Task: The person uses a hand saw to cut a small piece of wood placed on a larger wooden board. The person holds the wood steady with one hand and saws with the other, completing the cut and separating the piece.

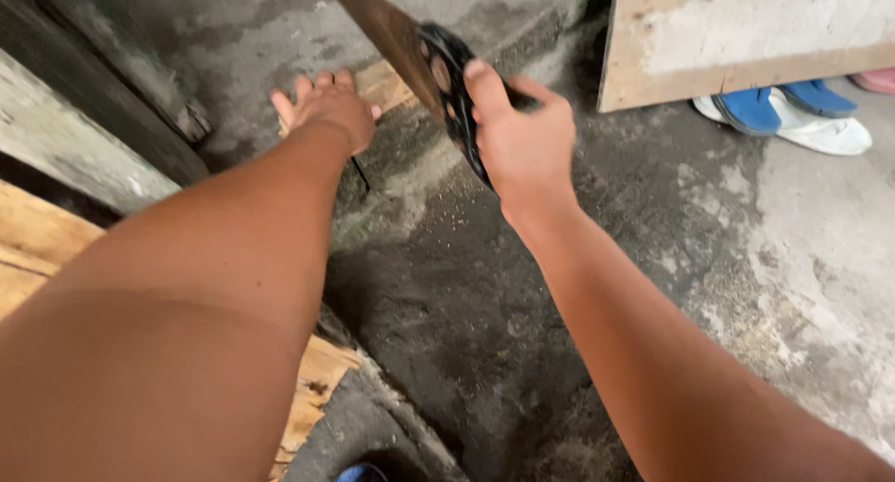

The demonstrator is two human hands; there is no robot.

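At upper centre of the frame the right hand (522,137) is wrapped tight around the black handle (454,90) of a hand saw, thumb up along the grip, and the brown blade (382,30) runs up and left out of the top edge. The saw looks light enough for one hand; the blade is thin, stiff along its length but likely to flex sideways, with toothed edges best kept away from skin, so the handle is the only sensible hold. Just left of the blade, the left hand (326,109) lies flat and spread, fingers open, pressing on a pale wooden board (387,83) that shows between hand and saw; it grasps nothing, only bears down. The board seems rigid and rough, likely splintery. The fingertips sit near the blade, so that gap is the tight spot. More planks (37,244) lie at lower left, a plywood sheet (746,34) leans at upper right with blue-and-white sandals (792,118) under its edge, and the dusty concrete floor (653,258) at centre and right leaves elbow room
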